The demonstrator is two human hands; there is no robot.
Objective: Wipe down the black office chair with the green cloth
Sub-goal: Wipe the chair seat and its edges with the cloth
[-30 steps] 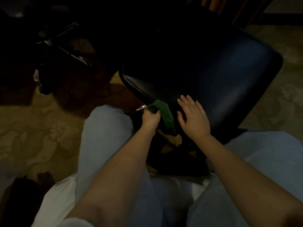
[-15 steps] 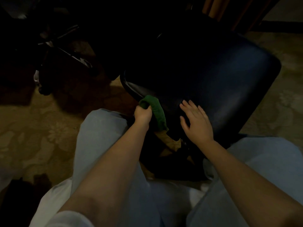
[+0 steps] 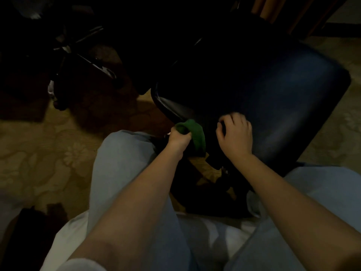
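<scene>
The big black padded office chair (image 3: 273, 98) leans over on the tan patterned carpet (image 3: 39, 153), close to the person's knees. The small green cloth (image 3: 195, 133) sits bunched at its near rim. The left hand (image 3: 178, 138) has a tight grip on it, fingers wrapped round. The right hand (image 3: 235, 133) rests on the cushion with bent, blurry fingers; I cannot tell if its grip holds anything. I think the rim is being wiped. Next, the cloth should slide along the rim while 1 hand steadies the chair.
</scene>
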